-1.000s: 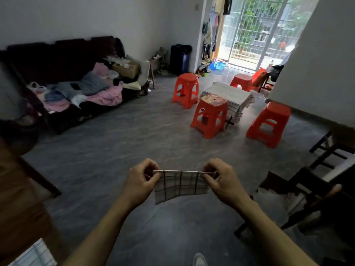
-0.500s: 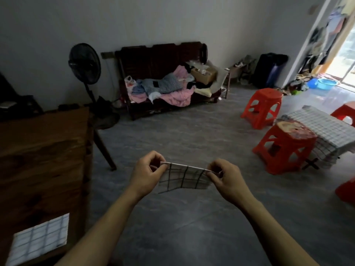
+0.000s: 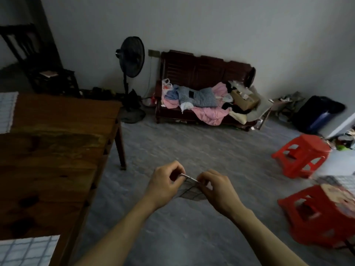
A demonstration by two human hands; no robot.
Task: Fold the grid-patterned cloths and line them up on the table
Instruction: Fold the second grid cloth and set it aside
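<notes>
Two hands are holding one small grid-patterned cloth (image 3: 189, 191), pale with dark lines, in mid-air over the grey floor (image 3: 192, 143), just right of the brown wooden worktop (image 3: 53, 150). The left hand (image 3: 163, 186) is pinching the cloth's upper edge between thumb and curled fingers; the right hand (image 3: 215, 189) is pinching the same edge close beside it, each grip clamped on fabric. The rest is hanging below the knuckles, partly hidden.

Handling, as a judgement: light, thin, limp cloth, sagging wherever unsupported, not fragile, likely to slide open if released. Taking it by the corners or along the folded edge looks best, then laying it flat.

On the worktop, a folded white grid cloth (image 3: 28, 250) is lying at the near edge and another checked cloth (image 3: 6, 110) at the far left.

Around: a black standing fan (image 3: 131, 58), a dark wooden sofa (image 3: 201, 73) piled with clothes, two red plastic stools (image 3: 299, 154) at right. Nothing is blocking the path leftwards to the worktop except its own edge.
</notes>
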